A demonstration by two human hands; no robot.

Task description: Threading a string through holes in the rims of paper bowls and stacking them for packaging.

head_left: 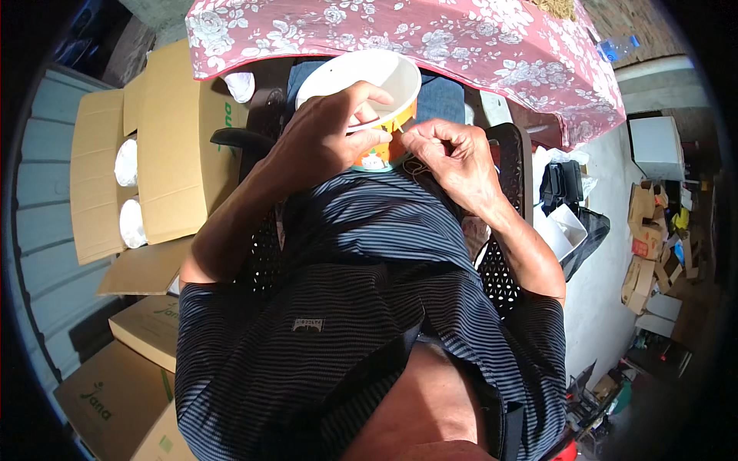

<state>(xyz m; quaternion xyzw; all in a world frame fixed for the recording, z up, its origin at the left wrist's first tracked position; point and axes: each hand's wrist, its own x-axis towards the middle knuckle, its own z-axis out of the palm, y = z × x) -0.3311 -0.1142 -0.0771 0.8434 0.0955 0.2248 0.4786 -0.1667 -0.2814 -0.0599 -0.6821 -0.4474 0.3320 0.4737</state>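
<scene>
A round tub (377,159) with a white inside and an orange printed side rests in my lap, its mouth tipped away from me. My left hand (327,132) grips its near rim, with fingers over the inside and the thumb against the printed wall. Close to the tub's right side, my right hand (459,159) is closed in a pinch. A thin pale strand shows at its fingertips, next to the left thumb. Below the right hand hangs a loop of thin cord (416,167); whether it joins the strand is hard to see.
A table with a pink flowered cloth (430,34) stands just beyond the tub. I sit in a dark perforated armchair (503,265). Cardboard boxes (173,146) stand at left, one holding white round items. At right are a white box (565,230), dark bags and a cardboard pile (653,238).
</scene>
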